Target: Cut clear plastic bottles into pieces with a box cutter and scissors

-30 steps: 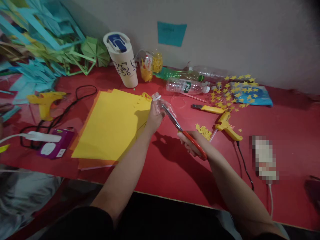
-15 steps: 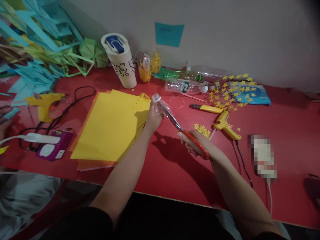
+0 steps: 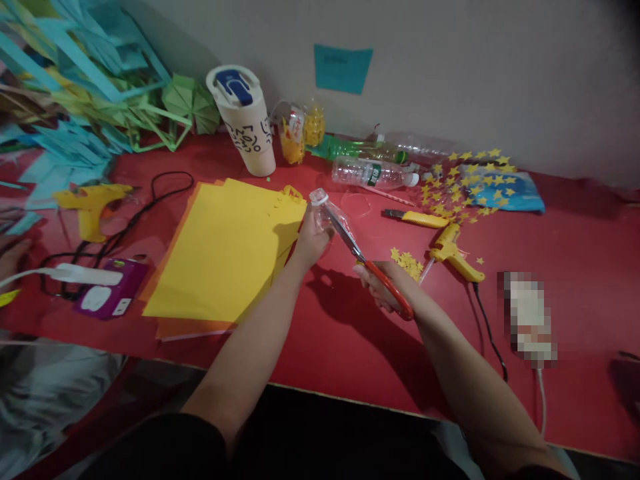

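A clear plastic bottle top (image 3: 320, 198), with its neck pointing up and away, is gripped in my left hand (image 3: 313, 241). My right hand (image 3: 383, 283) is closed around the red handles of a pair of scissors (image 3: 367, 261). The scissor blades reach up and left against the clear plastic; whether they are cutting into it I cannot make out. Beneath and left of my left hand lies a stack of yellow paper (image 3: 220, 250). Small yellow paper stars (image 3: 407, 263) are heaped just beyond my right hand.
A yellow glue gun (image 3: 456, 253) and a yellow box cutter (image 3: 425, 219) lie to the right. Plastic bottles (image 3: 373, 173) and a white tumbler (image 3: 247, 127) are at the back. Another glue gun (image 3: 93, 207), a purple power strip (image 3: 110, 290) and another person's hand (image 3: 13, 257) are at left.
My left hand and the bottle top have shifted slightly to the right in view. The scissors have stayed against the plastic, and the whole scene has drifted a little right.
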`<state>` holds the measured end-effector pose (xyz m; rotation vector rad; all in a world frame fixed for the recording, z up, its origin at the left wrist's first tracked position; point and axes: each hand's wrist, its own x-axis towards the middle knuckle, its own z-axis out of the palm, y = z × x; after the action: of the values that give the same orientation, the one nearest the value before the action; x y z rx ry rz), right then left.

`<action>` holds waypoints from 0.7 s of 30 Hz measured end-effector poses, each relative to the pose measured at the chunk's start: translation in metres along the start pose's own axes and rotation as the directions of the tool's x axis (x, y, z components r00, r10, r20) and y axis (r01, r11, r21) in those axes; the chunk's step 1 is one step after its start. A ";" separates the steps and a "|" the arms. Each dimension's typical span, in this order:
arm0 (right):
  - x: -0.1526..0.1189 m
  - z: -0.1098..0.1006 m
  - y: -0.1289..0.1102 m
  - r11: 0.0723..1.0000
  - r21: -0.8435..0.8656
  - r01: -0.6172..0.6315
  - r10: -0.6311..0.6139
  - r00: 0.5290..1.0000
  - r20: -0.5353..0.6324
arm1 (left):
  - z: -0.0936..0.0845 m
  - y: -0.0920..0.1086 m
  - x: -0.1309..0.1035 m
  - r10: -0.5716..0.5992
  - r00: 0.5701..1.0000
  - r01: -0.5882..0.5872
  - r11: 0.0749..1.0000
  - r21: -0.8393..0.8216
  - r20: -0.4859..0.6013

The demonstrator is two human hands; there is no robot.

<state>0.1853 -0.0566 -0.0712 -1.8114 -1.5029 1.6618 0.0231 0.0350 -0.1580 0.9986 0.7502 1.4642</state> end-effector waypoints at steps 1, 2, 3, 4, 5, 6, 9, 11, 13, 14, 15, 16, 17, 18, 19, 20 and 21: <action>0.000 0.000 -0.001 1.000 -0.015 -0.002 0.002 1.000 -0.006 | -0.001 -0.002 0.000 0.010 1.000 -0.010 1.000 0.001 0.004; -0.001 0.000 -0.002 1.000 -0.028 -0.007 0.007 1.000 -0.011 | -0.003 -0.003 0.001 0.018 1.000 -0.018 1.000 0.003 0.009; -0.001 -0.001 -0.002 0.999 -0.036 -0.012 0.011 1.000 -0.015 | -0.004 -0.005 0.001 0.021 1.000 -0.021 1.000 0.008 0.016; -0.001 -0.001 -0.002 0.999 -0.039 -0.013 0.013 1.000 -0.017 | -0.005 -0.007 0.001 0.020 1.000 -0.021 1.000 0.015 0.023; -0.001 0.000 -0.002 0.999 -0.038 -0.013 0.012 1.000 -0.022 | -0.006 -0.008 0.001 0.015 0.999 -0.016 1.000 0.024 0.030; 0.000 0.000 -0.002 0.999 -0.038 -0.010 0.009 1.000 -0.023 | -0.007 -0.010 0.002 0.010 0.999 -0.011 0.999 0.034 0.032; 0.001 0.001 -0.002 0.998 -0.069 -0.011 0.008 0.999 -0.045 | -0.009 -0.012 0.002 0.010 0.999 -0.012 0.999 0.045 0.031; 0.002 0.002 -0.002 0.995 -0.092 -0.026 0.020 0.998 -0.066 | -0.010 -0.012 0.002 0.018 0.999 -0.020 0.998 0.052 0.031; 0.003 0.002 -0.002 0.996 -0.076 -0.042 0.037 0.997 -0.061 | -0.009 -0.010 0.002 0.013 0.999 -0.015 0.998 0.066 0.031; 0.003 0.001 -0.002 0.997 -0.054 -0.046 0.044 0.998 -0.047 | -0.008 -0.009 0.001 0.004 1.000 -0.006 0.998 0.069 0.028; 0.002 0.001 -0.001 0.998 -0.032 -0.046 0.045 0.999 -0.031 | -0.006 -0.007 0.001 -0.009 1.000 0.008 0.998 0.064 0.019; 0.002 0.000 -0.001 0.999 -0.014 -0.038 0.038 0.999 -0.013 | -0.004 -0.005 0.000 -0.024 1.000 0.024 0.999 0.049 0.005; 0.002 0.000 0.000 1.000 0.000 -0.024 0.024 1.000 0.002 | -0.002 -0.002 -0.001 -0.040 0.999 0.041 0.999 0.028 -0.014; 0.001 0.000 0.001 1.000 0.010 -0.005 0.004 1.000 0.013 | 0.001 0.000 -0.002 -0.054 0.998 0.054 0.999 0.007 -0.036; 0.000 0.000 0.001 1.000 0.015 0.017 -0.017 1.000 0.026 | 0.003 0.003 -0.003 -0.064 0.996 0.063 0.998 -0.012 -0.059; -0.001 0.000 0.001 0.999 0.018 0.036 -0.037 0.999 0.039 | 0.005 0.006 -0.003 -0.070 0.994 0.068 0.997 -0.026 -0.082; -0.002 0.000 0.001 0.999 0.019 0.050 -0.051 0.997 0.050 | 0.006 0.009 -0.003 -0.075 0.992 0.072 0.997 -0.034 -0.105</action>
<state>0.1865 -0.0589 -0.0706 -1.7200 -1.5372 1.7035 0.0246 0.0302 -0.1480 0.8666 0.8309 1.4690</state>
